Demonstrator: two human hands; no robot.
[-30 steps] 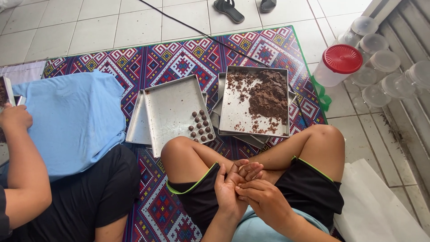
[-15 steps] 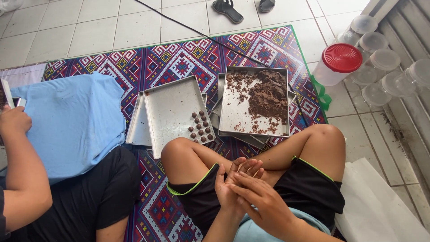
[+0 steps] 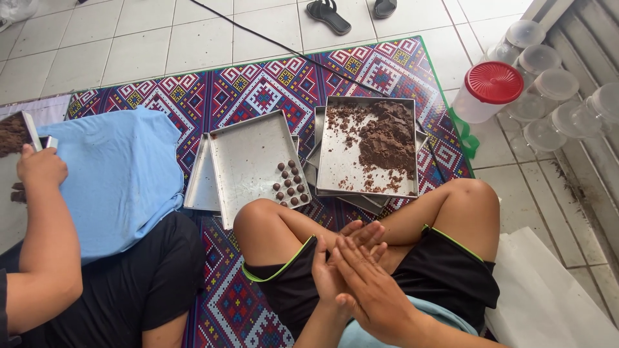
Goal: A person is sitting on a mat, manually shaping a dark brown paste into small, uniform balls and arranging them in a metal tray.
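I sit cross-legged on a patterned mat (image 3: 258,90). My left hand (image 3: 325,270) and my right hand (image 3: 374,293) are pressed flat together, palm to palm, above my lap, the right one on top. Whatever lies between the palms is hidden. In front of my left knee a metal tray (image 3: 248,154) holds several small brown balls (image 3: 290,183) in its near right corner. To its right, a second metal tray (image 3: 335,164) holds a heap of brown crumbly dough (image 3: 387,138).
A co-worker sits at the left with a blue cloth (image 3: 116,174) over the lap and a hand (image 3: 40,169) on another tray's edge. A red-lidded plastic jar (image 3: 490,90) and several clear jars (image 3: 548,90) stand at the right, a white sheet (image 3: 548,296) lies below them, and sandals (image 3: 329,14) and a cable (image 3: 271,42) lie on the tiles.
My hands have slid against each other: the fingers were curled together, and now they lie stretched out flat, the right hand further forward over the left. The co-worker's hand barely moved.
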